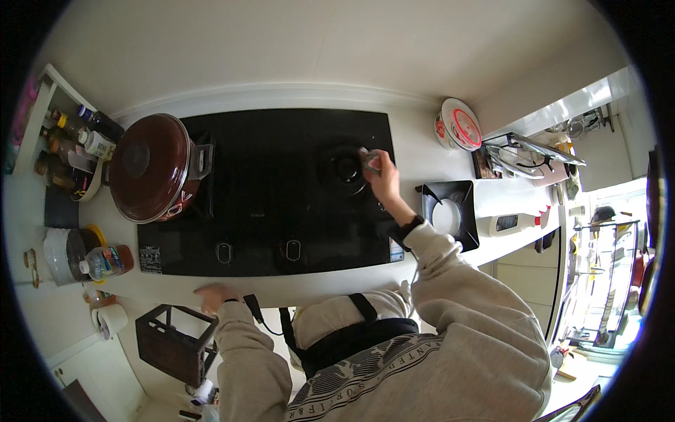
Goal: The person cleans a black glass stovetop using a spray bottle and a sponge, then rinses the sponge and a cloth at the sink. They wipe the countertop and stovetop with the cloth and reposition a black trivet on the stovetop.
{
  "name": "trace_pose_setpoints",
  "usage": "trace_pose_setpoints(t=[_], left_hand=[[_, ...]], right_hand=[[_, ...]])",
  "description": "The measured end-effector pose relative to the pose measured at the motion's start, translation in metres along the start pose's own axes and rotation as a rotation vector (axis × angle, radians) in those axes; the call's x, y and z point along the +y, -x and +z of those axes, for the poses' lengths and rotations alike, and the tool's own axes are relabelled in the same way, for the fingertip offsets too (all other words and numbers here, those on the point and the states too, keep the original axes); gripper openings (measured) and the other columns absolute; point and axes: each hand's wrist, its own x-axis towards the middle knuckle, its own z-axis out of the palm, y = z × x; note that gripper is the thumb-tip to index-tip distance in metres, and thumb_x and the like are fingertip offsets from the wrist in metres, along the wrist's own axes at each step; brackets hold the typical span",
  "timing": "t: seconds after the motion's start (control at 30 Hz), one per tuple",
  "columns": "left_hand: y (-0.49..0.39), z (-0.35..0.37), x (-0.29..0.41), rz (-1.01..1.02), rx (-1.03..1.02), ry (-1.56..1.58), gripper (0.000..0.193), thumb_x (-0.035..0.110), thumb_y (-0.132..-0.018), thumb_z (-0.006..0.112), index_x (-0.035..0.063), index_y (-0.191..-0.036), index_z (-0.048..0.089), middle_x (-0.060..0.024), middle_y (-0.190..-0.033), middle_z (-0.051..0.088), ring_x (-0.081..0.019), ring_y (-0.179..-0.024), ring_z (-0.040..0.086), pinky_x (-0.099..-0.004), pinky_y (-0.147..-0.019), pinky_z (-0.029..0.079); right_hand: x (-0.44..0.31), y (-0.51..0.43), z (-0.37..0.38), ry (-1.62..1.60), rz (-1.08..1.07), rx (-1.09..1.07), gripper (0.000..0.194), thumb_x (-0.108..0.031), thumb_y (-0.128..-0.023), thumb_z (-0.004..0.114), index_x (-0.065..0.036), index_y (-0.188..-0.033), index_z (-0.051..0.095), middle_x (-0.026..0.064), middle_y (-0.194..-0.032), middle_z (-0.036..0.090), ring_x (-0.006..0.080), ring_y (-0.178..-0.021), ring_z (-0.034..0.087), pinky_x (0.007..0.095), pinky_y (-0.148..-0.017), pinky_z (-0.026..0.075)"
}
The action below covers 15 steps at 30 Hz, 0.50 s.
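Observation:
My right hand (385,178) grips a small crumpled pink and grey cloth or pad (371,161). It is at the right burner (346,169) of a black glass gas hob (263,174), and the burner's pan support is off. Down at the counter's front edge, my left hand (213,298) is blurred and seems to hold nothing; its fingers are partly hidden. A lidded brown pot (149,168) covers the left burner. On the counter to the right lies a black square pan support (466,232) with a white round piece (446,217) inside it.
A white spray bottle (509,224) with a red nozzle lies right of the pan support. Behind it are a floral lidded bowl (457,125) and a dish rack (519,155). Several sauce bottles (99,145) fill the left shelf. A dark stool (174,343) stands below the counter.

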Motion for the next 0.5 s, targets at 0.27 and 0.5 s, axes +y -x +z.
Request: trace_pose_setpoints(t=[0.27,0.5], left_hand=[[0.008,-0.003,-0.005,-0.064,0.043,0.045,0.077,0.048,-0.088,0.046,-0.0105,-0.133,0.023,-0.0283,-0.108,0.054,-0.0383,-0.091,0.059,-0.0485,-0.071,0.052],[0.013,-0.006,-0.007,-0.096,0.054,0.125,0.076,0.047,-0.087,0.047,-0.0081,-0.134,0.023,-0.0286,-0.110,0.052,-0.0389,-0.094,0.058,-0.0487,-0.072,0.052]], right_hand=[[-0.037,0.042,0.094,0.385,-0.442,0.074,0.036,0.002,-0.071,0.054,0.002,-0.107,0.049,0.0151,-0.098,0.057,0.0298,-0.093,0.059,0.0349,-0.071,0.052],[-0.049,0.026,0.107,0.437,-0.307,0.039,0.032,-0.006,-0.072,0.059,0.001,-0.101,0.049,0.0168,-0.099,0.053,0.0311,-0.095,0.056,0.0352,-0.078,0.048]])
